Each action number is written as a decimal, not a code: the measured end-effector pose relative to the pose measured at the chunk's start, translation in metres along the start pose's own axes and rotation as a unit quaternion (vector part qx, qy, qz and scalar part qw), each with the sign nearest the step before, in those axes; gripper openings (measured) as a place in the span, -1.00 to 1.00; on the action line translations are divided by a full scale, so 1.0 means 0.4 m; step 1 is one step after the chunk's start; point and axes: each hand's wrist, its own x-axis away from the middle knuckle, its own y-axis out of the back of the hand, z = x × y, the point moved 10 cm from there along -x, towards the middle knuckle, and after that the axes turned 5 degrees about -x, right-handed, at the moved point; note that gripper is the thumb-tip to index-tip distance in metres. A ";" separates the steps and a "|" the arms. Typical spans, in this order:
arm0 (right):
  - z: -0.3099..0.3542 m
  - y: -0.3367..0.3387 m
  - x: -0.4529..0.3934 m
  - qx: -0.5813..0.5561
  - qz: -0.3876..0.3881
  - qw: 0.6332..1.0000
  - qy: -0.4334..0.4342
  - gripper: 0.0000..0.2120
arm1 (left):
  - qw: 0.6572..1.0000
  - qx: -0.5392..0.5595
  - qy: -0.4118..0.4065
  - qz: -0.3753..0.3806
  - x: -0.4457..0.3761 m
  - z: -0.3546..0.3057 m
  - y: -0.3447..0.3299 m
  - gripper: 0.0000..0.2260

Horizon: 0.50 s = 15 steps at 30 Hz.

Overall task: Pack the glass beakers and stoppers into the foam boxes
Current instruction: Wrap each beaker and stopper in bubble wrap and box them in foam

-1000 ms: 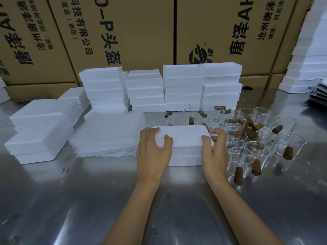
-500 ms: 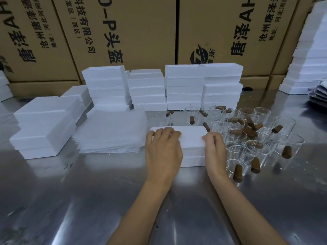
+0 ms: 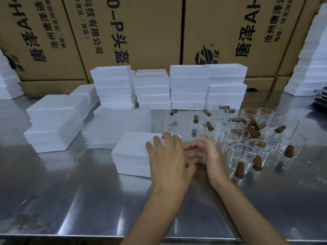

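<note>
A closed white foam box [image 3: 131,149] lies on the steel table [image 3: 88,200] in front of me. My left hand [image 3: 166,156] rests palm down on its right end, fingers laid flat over the top. My right hand [image 3: 203,152] is off the box, just to its right above the table, fingers loosely bent and holding nothing. To the right stand several clear glass beakers [image 3: 238,135]. Brown stoppers [image 3: 239,170] lie among them, some inside the glasses.
Stacks of white foam boxes [image 3: 189,85] line the back, with more at the left [image 3: 53,121] and far right [image 3: 311,68]. A pile of thin white foam sheets [image 3: 116,124] lies behind the box. Large cardboard cartons [image 3: 141,32] form a wall behind.
The foam box has slid left, away from the beakers, under my left hand. My right hand has let go of its right end and now hovers beside it.
</note>
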 end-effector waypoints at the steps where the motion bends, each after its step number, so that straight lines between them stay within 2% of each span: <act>1: -0.004 -0.002 -0.003 -0.001 0.005 1.000 -0.016 -0.43 | 1.000 -0.012 -0.003 0.010 -0.001 0.007 -0.012 -0.47; 7: 0.002 0.015 -0.008 0.000 0.006 1.000 -0.030 -0.44 | 0.996 -0.044 0.078 0.023 -0.006 0.093 -0.027 -0.43; 11: 0.009 0.017 -0.008 0.005 0.005 1.000 -0.022 -0.46 | 0.986 -0.059 0.153 0.009 -0.012 0.207 -0.026 -0.46; 15: 0.010 0.015 -0.006 0.013 0.002 1.000 -0.022 -0.48 | 0.975 -0.065 0.211 0.024 -0.012 0.341 -0.034 -0.38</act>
